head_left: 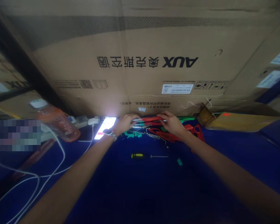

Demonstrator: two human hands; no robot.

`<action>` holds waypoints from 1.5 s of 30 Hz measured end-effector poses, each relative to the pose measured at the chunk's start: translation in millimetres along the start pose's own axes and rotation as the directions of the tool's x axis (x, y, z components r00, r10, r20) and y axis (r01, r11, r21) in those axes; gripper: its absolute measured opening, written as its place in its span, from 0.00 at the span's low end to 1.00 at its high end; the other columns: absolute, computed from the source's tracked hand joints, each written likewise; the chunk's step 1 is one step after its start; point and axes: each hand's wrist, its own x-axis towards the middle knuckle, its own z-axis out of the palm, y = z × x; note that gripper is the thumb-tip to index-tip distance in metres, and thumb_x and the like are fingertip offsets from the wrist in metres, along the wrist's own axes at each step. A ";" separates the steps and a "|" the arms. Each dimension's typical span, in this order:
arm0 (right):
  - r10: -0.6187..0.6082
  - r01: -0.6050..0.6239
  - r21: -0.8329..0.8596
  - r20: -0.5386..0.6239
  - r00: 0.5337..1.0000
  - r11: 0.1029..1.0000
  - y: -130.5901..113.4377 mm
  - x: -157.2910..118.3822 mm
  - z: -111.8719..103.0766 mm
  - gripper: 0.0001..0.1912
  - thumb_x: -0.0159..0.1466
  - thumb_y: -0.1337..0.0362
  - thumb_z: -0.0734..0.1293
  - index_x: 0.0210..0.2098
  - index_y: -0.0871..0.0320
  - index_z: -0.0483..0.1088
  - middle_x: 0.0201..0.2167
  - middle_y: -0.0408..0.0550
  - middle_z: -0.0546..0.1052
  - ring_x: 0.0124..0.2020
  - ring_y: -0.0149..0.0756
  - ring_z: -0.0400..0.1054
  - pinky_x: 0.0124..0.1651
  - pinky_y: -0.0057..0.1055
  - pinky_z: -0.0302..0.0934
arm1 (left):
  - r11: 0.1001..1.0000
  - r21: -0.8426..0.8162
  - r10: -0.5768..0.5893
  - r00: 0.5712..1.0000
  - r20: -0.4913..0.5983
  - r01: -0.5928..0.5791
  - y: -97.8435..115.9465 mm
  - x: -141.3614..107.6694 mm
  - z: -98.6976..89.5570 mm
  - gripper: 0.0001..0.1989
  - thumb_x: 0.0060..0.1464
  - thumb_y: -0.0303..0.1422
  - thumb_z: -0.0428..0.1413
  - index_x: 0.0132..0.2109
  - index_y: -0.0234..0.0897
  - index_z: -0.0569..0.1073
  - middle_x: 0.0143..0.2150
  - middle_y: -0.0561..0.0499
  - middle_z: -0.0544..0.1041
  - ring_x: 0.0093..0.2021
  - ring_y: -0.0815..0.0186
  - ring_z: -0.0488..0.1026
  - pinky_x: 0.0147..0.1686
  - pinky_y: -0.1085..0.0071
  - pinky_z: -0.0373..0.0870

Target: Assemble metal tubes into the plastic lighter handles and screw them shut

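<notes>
Head view: red tools (151, 119) at carton's (135, 40) six o'clock, seemingly part-aligned; left hand (125, 123), right hand (174, 124) curled at nine- and three-o'clock ends, grip unclear. Loose: screwdriver (140, 156), six o'clock; green scraps (132, 134), eight.

Behind the counter (140, 193): cardboard box (130, 37) | Left: bottle (58, 121), cable (63, 149) looping before it | Right of bottle: phone (106, 127), beside the left hand (124, 123) | Between that and right hand (174, 123): seemingly tools (151, 119), side by side | Nearer: screwdriver (140, 156), scrap (179, 161) to its right | Far right: paper packet (242, 122)
</notes>
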 end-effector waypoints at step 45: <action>0.338 -0.332 0.932 0.269 0.902 0.145 -182.9 -38.0 7.8 0.21 0.62 0.43 0.67 0.34 0.55 0.65 0.19 0.34 0.70 0.13 0.29 0.69 0.14 0.23 0.61 | 0.336 -0.939 -0.571 0.810 -0.138 0.076 96.1 -62.6 -11.2 0.25 0.53 0.55 0.61 0.34 0.33 0.79 0.32 0.46 0.81 0.32 0.63 0.77 0.35 0.67 0.73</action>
